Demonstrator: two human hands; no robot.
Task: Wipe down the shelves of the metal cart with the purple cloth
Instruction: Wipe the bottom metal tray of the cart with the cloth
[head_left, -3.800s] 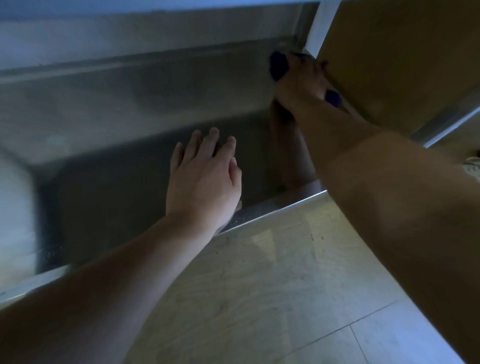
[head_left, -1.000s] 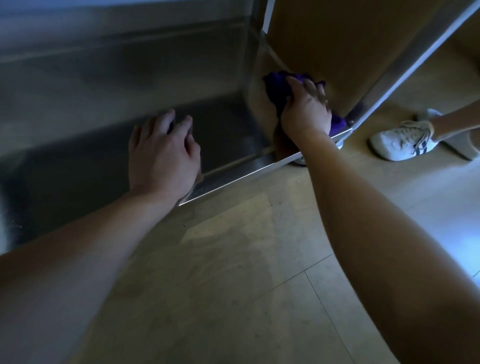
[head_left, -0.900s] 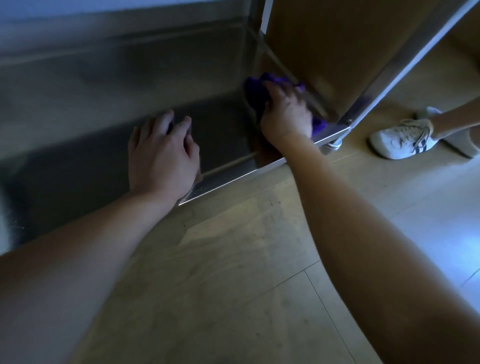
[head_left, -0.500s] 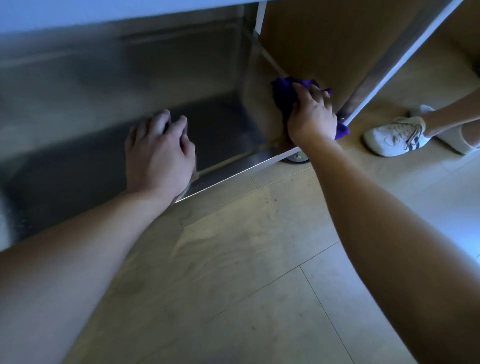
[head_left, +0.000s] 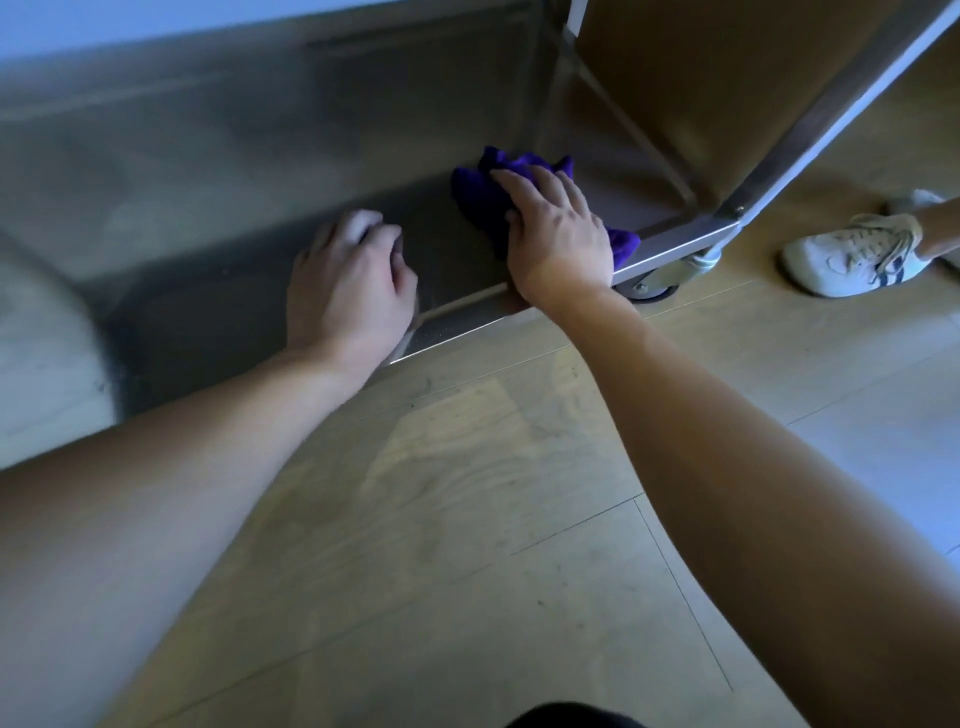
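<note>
The right grip (head_left: 558, 234) lies palm down on the purple cloth (head_left: 480, 195). Its fingers are spread and nearly straight and press the cloth flat against the bottom shelf (head_left: 218, 312) of the metal cart (head_left: 691, 234); they do not curl round it. The cloth is bunched. Most of it shows ahead of this grip's fingertips and to its thumb side, and a small fold pokes out past its little-finger side, close to the shelf's corner. The heel of the grip sits just above the shelf's raised front lip (head_left: 467, 317), and the forearm reaches back over the lip toward the camera.

The left grip (head_left: 350, 291) rests on the same shelf, near the right grip on its thumb side but not touching it or the cloth. Its knuckles face up and its fingers are bent under, with the tips hidden. It holds nothing that can be seen, and its outline is a little blurred.

Beyond the right grip's little-finger side, a slanted corner post (head_left: 831, 104) rises from the shelf's corner. A caster (head_left: 654, 283) sits beneath that corner on the wooden floor (head_left: 467, 519). Farther out on that side, a white sneaker (head_left: 857, 257) on another person's foot rests on the floor, well apart from both grips.
</note>
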